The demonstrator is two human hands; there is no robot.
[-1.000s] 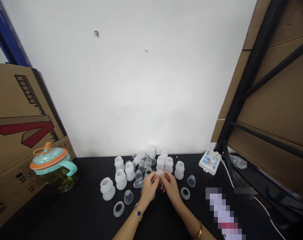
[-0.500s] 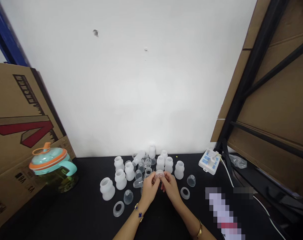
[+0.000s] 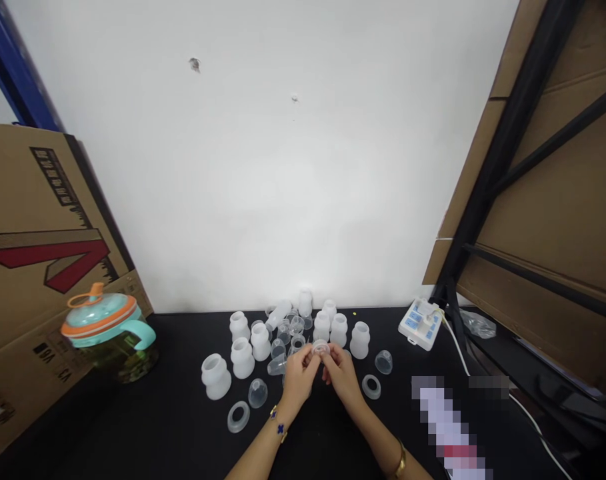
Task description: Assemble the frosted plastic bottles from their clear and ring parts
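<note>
Between my hands is a small translucent round piece with a ringed rim (image 3: 321,347), like a bottle nipple or collar; its exact kind I cannot make out. My left hand (image 3: 299,372) pinches its left side, and my right hand (image 3: 340,373) pinches its right side. Behind and left of my hands lie loose clear caps and rings, among them a clear tapered cap (image 3: 277,365). White waisted bottles without lids stand around, such as one white bottle (image 3: 216,377) at the left and another bottle (image 3: 360,341) at the right. A ring (image 3: 239,417) and a clear dome cap (image 3: 257,393) lie left of my left wrist.
At the right lie another ring (image 3: 371,387) and dome cap (image 3: 383,362). A white power strip (image 3: 419,325) with a cable sits farther right. A teal-lidded jug (image 3: 110,333) stands at the left by a cardboard box (image 3: 27,267). A white wall (image 3: 303,200) rises behind the black table (image 3: 183,440).
The view has shifted very slightly. Both hands stay on the small translucent piece, with hardly any visible movement.
</note>
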